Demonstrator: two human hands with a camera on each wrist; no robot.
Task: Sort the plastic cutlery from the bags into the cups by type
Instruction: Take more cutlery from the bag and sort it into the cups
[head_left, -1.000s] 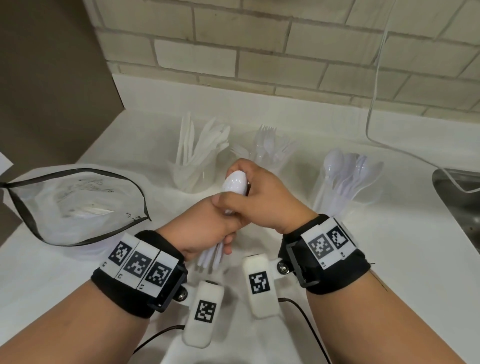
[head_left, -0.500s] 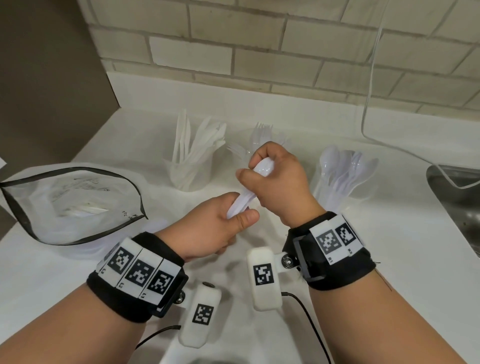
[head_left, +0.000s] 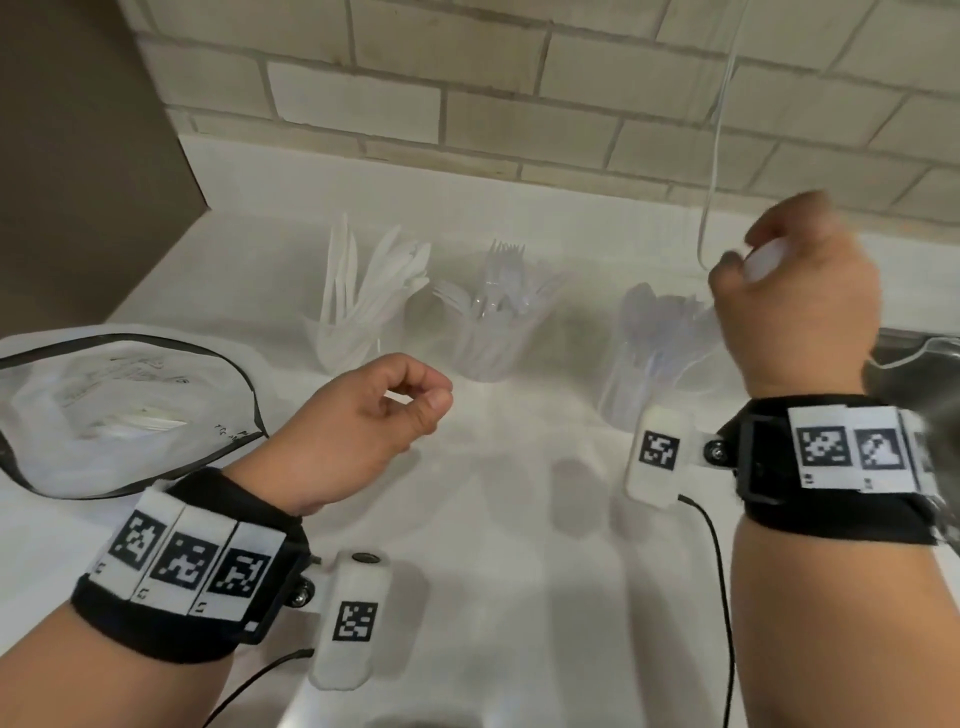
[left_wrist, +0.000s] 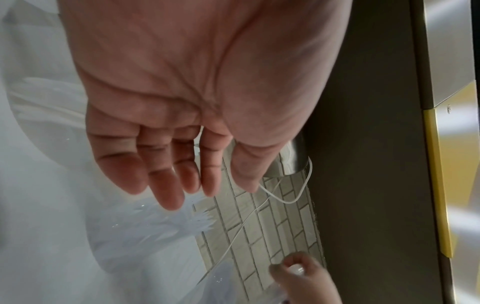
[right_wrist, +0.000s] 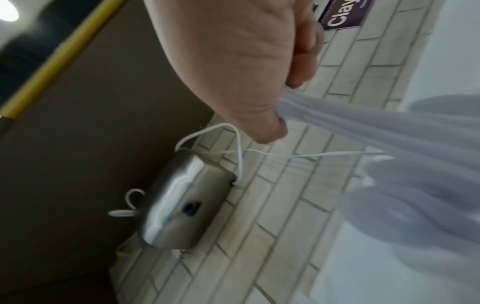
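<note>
Handoff done! Left hand (head_left: 363, 415), centre-left of frame, has let go and hangs loosely curled, holding nothing. One bag (head_left: 119, 410) lies at far left on the table (head_left: 493, 545). Three cups across: knives (head_left: 358, 296), forks (head_left: 493, 306), spoons (head_left: 654, 338). Right hand (head_left: 795, 301), upper right, now grips the spoon bundle (head_left: 763, 265) above the spoon cup: drop-in looks next.
</note>
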